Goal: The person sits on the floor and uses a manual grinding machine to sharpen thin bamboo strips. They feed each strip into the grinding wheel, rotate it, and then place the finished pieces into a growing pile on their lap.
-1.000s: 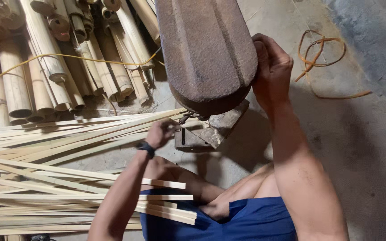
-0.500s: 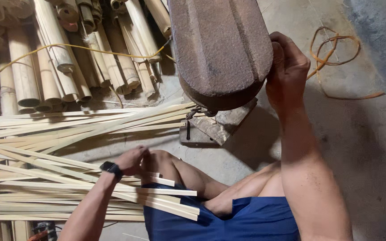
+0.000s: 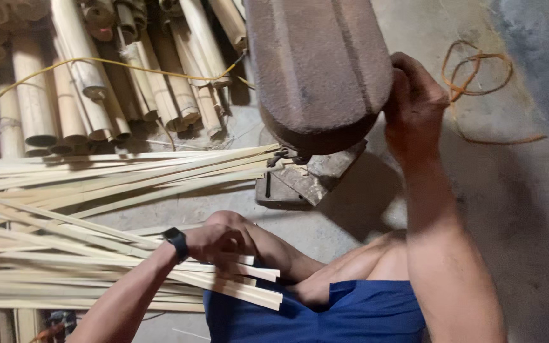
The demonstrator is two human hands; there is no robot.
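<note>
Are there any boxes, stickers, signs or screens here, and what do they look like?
Wrist device: on the left wrist, small, black, its face not readable as a screen.
No packages, labels or signs show among the bamboo strips and bamboo poles.

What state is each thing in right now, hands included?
Left hand: closed on the bamboo strips, grip looks shut.
Right hand: wrapped on the side of the rusty machine housing.
Bamboo strips: flat, ends resting across the knee.
Strip pile: spread on the floor, ends toward the machine.
Rusty machine housing: raised above its metal base.
Bamboo poles: whole, lying stacked.
Orange cord: loose on the floor.
</note>
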